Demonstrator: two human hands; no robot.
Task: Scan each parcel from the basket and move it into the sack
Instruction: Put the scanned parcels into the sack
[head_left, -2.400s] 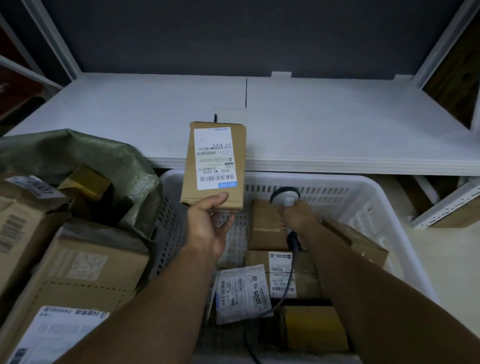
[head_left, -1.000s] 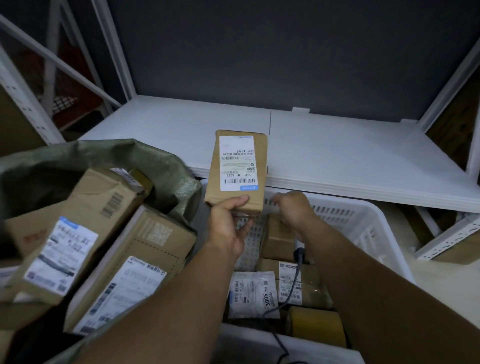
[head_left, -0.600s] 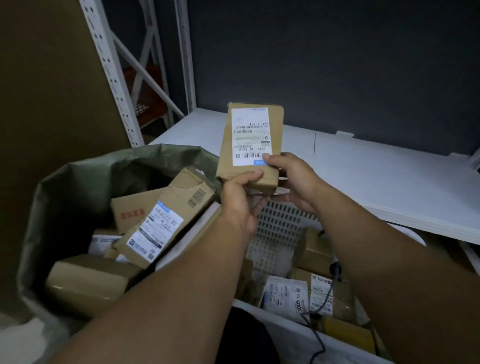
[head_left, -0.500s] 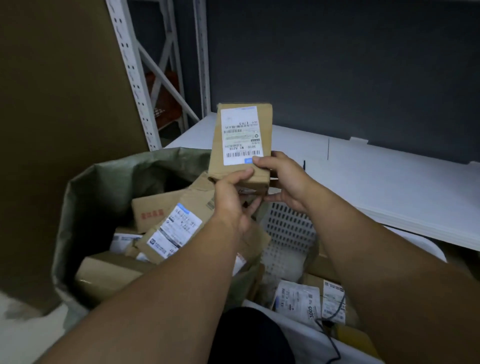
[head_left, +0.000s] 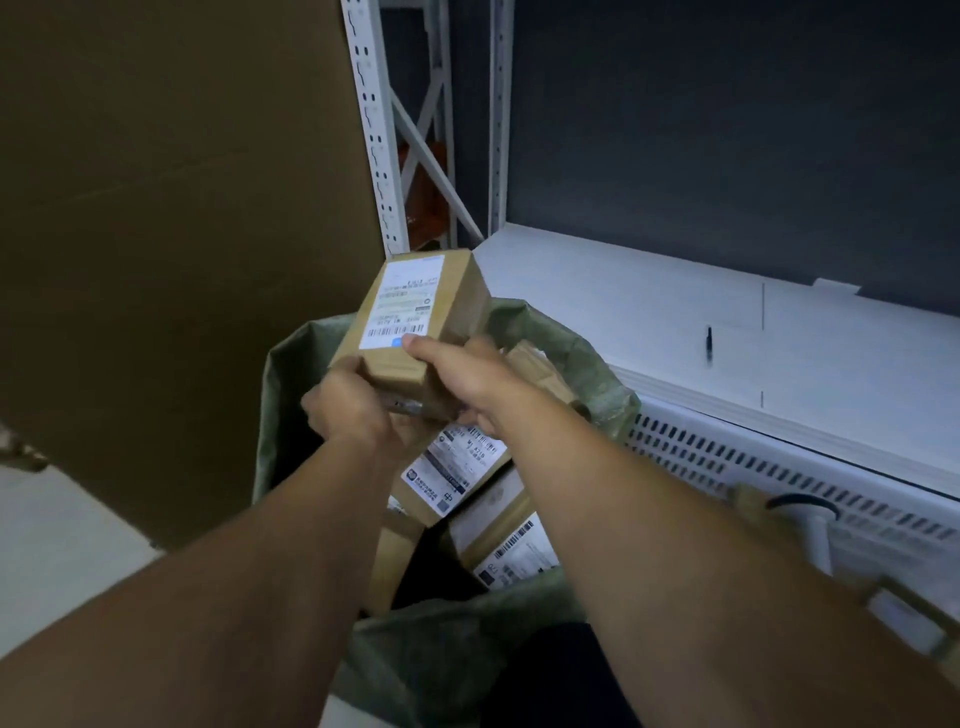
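Here, a cardboard parcel (head_left: 451, 312) is held at centre frame above the open green sack (head_left: 587, 358). The left hand (head_left: 348, 410) grips its lower end; the right hand (head_left: 467, 374) pinches it, thumb on the label. Other parcels (head_left: 447, 467) fill the sack, and a white slotted basket (head_left: 727, 467) stands at right.

— Where is room showing over the sack (head_left: 589, 364)?
— Its mouth is gaping open, and a dark gap is showing between the parcels (head_left: 451, 467) lying inside, toward the near rim.
— What is standing in the way?
— The box (head_left: 426, 312), with the left hand (head_left: 348, 410) and right hand (head_left: 462, 374) gripping it, is hanging over the middle. A cardboard sheet (head_left: 171, 234) is walling off the left; the basket (head_left: 727, 462) and shelf (head_left: 649, 312) are crowding the right.
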